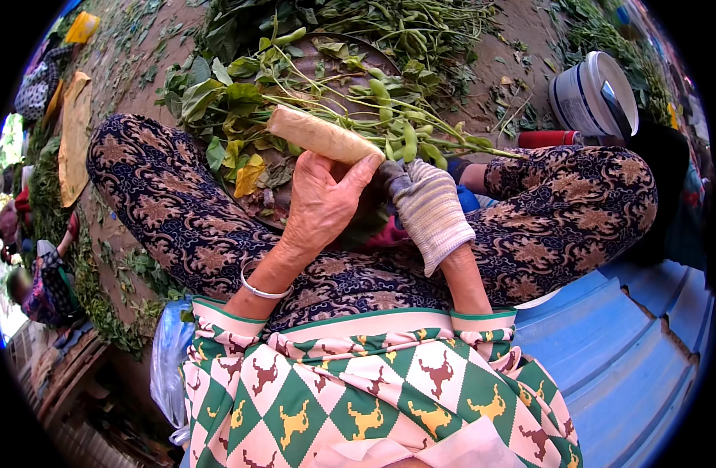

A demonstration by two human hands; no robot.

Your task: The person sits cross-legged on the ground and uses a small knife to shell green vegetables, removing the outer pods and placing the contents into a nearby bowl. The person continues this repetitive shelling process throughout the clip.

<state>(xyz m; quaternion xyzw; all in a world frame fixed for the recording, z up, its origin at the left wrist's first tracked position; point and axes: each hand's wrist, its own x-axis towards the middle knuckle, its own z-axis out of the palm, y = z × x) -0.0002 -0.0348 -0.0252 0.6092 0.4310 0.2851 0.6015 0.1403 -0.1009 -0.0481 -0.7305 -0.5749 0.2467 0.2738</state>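
My bare left hand [328, 193], with a white bangle at its wrist, is closed around a pale tan cylinder [325, 136], whose material I cannot tell. My right hand [429, 202] wears a striped knit glove with dark fingertips. Its fingers are bent beside the cylinder's right end, just below several green soybean pods [409, 140]; what they grip is hidden. Cut soybean plants [246, 102] with green and yellowing leaves lie across a round, dark tray [328, 50] in front of me. A yellow leaf [249, 175] rests left of my left hand.
My crossed legs in patterned trousers [182, 205] frame the tray. To the right stand a white bucket [577, 99] and a red cylindrical container [548, 138]. Blue corrugated sheeting [609, 351] lies at lower right. Leaf litter covers the ground; another person [44, 286] is at far left.
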